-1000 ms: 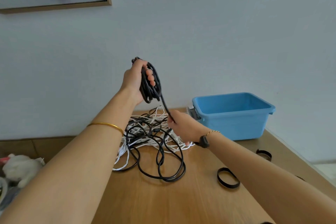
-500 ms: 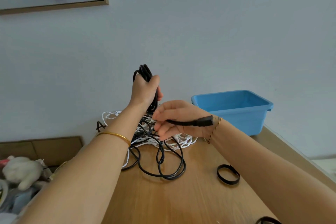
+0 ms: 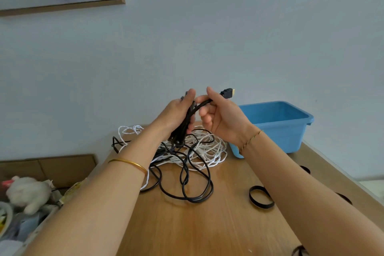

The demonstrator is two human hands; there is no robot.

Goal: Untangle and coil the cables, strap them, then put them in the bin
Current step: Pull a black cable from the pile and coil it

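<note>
Smooth, glossy varnish and fine straight grain mark the light-brown wooden desk (image 3: 187, 230), which throws soft reflections under the loose black round cable (image 3: 204, 172), its jacket smooth and faintly shiny like plastic or rubber. The black cable coil (image 3: 182, 129) in the grip of the left hand (image 3: 176, 113) has the same jacket. Its black moulded plug (image 3: 227, 94), just past the right hand (image 3: 223, 119), ends in a gold-coloured metal tip. The white twisted cords (image 3: 209, 148) look matt and woven. The blue rectangular plastic bin (image 3: 276, 133) is smooth with a dull sheen. The black flat strap loop (image 3: 252, 199) appears matt. A thin gold-coloured metal bangle (image 3: 129, 162) gleams, and the white plush toy (image 3: 27, 193) looks fluffy.
</note>
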